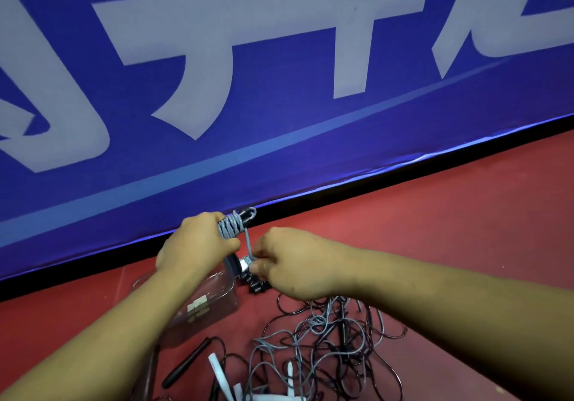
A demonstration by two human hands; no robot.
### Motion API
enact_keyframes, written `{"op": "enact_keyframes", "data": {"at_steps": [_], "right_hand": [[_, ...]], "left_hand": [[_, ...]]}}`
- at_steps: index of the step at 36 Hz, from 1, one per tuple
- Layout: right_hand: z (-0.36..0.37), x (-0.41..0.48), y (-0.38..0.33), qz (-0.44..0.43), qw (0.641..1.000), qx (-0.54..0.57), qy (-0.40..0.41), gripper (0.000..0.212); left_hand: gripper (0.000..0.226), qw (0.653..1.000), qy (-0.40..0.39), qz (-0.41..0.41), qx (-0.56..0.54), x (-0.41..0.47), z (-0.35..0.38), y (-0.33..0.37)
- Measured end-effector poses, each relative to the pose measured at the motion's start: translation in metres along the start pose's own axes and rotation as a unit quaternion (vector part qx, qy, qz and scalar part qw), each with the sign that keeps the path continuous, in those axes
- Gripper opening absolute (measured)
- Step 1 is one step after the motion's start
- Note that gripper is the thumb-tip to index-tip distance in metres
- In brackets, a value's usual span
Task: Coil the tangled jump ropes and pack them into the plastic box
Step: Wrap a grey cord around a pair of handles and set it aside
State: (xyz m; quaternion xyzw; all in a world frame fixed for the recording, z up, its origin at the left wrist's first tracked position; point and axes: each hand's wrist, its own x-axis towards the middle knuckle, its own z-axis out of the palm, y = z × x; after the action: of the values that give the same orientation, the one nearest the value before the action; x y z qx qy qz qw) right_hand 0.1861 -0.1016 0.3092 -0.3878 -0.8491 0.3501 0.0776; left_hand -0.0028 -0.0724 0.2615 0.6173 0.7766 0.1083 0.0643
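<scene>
Now my left hand (195, 245) is clenched round a grey jump rope (231, 226) wound tight over its handles, held above the red floor (435, 214). My right hand (289, 264), at three o'clock of the left, pinches the rope's loose strand near the bundle's lower end. The clear plastic box (214, 302) sits on the floor at six o'clock of my left hand. A tangle of ropes (326, 338) lies at four o'clock of the box, with a black handle (186, 363) at the tangle's nine o'clock. A blue banner (279, 90) stands at twelve.

The left hand (194, 247) grips a grey coiled jump rope (230, 226); the right hand (290, 262) pinches its loose end above the plastic box (211, 302) and tangled ropes (323, 338) on the red floor (450, 220).
</scene>
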Motion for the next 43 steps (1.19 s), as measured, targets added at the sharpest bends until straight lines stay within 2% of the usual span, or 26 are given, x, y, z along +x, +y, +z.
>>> {"op": "enact_keyframes", "data": {"at_steps": [2,4,7,9,13,15,18,21,25,29,34,36,39,41,43], "right_hand": [[0.0,0.0,-0.001,-0.003,1.0,0.013,-0.002,0.029],[-0.004,0.001,0.0,-0.008,1.0,0.011,0.007,0.028],[-0.014,0.003,0.006,-0.015,0.998,-0.047,0.043,0.025],[-0.023,0.005,0.015,-0.016,0.993,-0.084,0.082,0.026],[-0.035,0.005,0.045,0.021,0.993,-0.054,0.104,0.023],[-0.036,0.003,0.055,0.028,0.995,0.008,0.096,0.022],[-0.036,-0.001,0.058,0.027,0.982,0.143,0.118,0.026],[-0.035,0.0,0.048,0.015,0.981,0.157,0.113,0.031],[-0.024,0.003,0.038,0.043,0.993,0.088,0.067,0.029],[-0.017,0.006,0.021,0.063,0.992,0.098,0.049,0.03],[-0.013,0.011,0.001,0.056,0.998,0.004,0.036,0.03],[-0.012,0.009,-0.001,0.05,0.997,-0.047,0.039,0.024],[-0.017,0.006,-0.005,0.028,0.995,-0.079,0.047,0.027],[-0.02,0.004,-0.003,0.012,0.995,-0.085,0.042,0.023],[-0.021,0.001,0.001,0.007,0.994,-0.106,0.017,0.019]], "left_hand": [[0.021,0.999,-0.013,0.022,0.03,-0.003,-0.001,-0.001],[0.019,0.994,-0.066,0.075,0.034,-0.006,-0.001,0.0],[0.016,0.968,-0.159,0.183,0.07,-0.02,0.0,0.011],[0.02,0.948,-0.155,0.255,0.113,-0.029,0.0,0.023],[0.017,0.93,-0.151,0.334,-0.018,-0.044,-0.004,0.036],[0.015,0.922,-0.163,0.308,-0.167,-0.054,-0.01,0.043],[0.021,0.871,-0.188,0.163,-0.425,-0.058,-0.024,0.045],[0.021,0.836,-0.165,0.078,-0.518,-0.047,-0.036,0.038],[0.014,0.827,-0.11,-0.032,-0.55,-0.036,-0.028,0.031],[0.012,0.851,-0.055,-0.074,-0.517,-0.021,-0.023,0.02],[0.012,0.885,-0.084,-0.086,-0.45,-0.017,-0.02,0.016],[0.014,0.908,-0.074,-0.061,-0.408,-0.016,-0.018,0.016],[0.014,0.932,-0.037,-0.008,-0.36,-0.015,-0.015,0.014],[0.019,0.958,0.007,0.038,-0.283,-0.012,-0.012,0.011],[0.017,0.978,0.016,0.06,-0.199,-0.012,-0.008,0.008]]}}
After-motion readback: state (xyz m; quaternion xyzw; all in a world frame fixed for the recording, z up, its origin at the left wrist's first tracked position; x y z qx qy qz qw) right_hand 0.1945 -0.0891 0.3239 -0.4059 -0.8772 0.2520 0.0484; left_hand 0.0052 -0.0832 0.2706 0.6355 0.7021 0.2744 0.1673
